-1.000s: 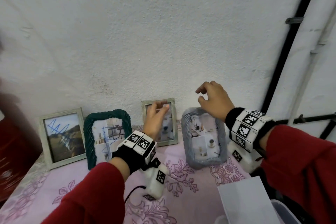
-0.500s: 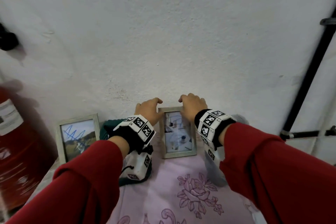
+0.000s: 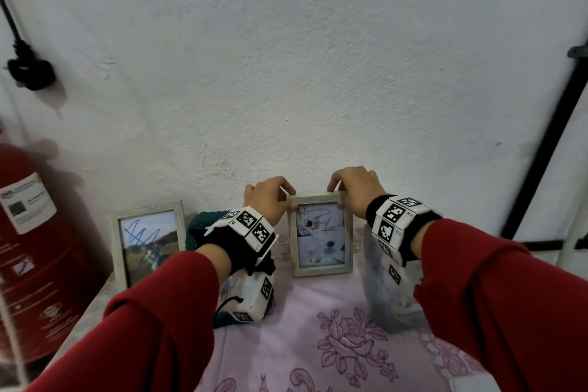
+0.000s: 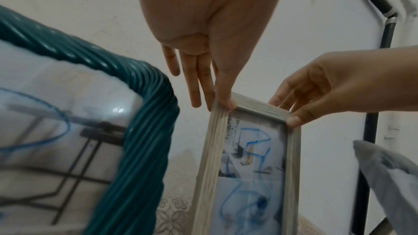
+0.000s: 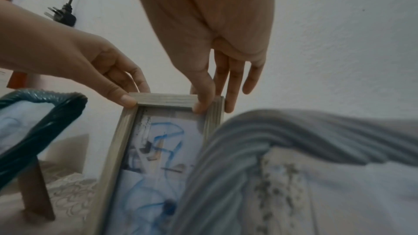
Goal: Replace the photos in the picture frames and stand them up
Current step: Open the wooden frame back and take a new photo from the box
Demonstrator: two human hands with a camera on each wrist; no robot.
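Centre frame: a pale, wood-grain picture frame (image 3: 320, 234) stands upright in the lower middle of the head view, on a pink flowered tablecloth (image 3: 321, 328) close to the white wall (image 3: 286, 57).
Its photo: a light interior scene (image 4: 248, 158) scrawled over with blue pen loops, sitting behind the glazing; the moulding is grey-beige with a streaked grain and mitred corners.
Left hand: the left hand (image 3: 269, 200) pinches the frame's upper left corner, thumb on the front face and fingers reaching down behind the top edge.
Right hand: the right hand (image 3: 354, 189) pinches the upper right corner the same way, thumb in front and fingers behind.
Left neighbour: a dark green rope-twist frame (image 4: 144, 131) stands just beside the centre frame, at the left of the left wrist view, mostly hidden behind the left wrist in the head view.
Far left: a second pale wooden frame (image 3: 148, 240) holds a landscape photo with a blue zigzag.
Right neighbour: a grey ribbed frame (image 5: 294, 149) fills the lower right of the right wrist view, blurred.
Left edge: a red cylinder (image 3: 35, 248) with a white label.
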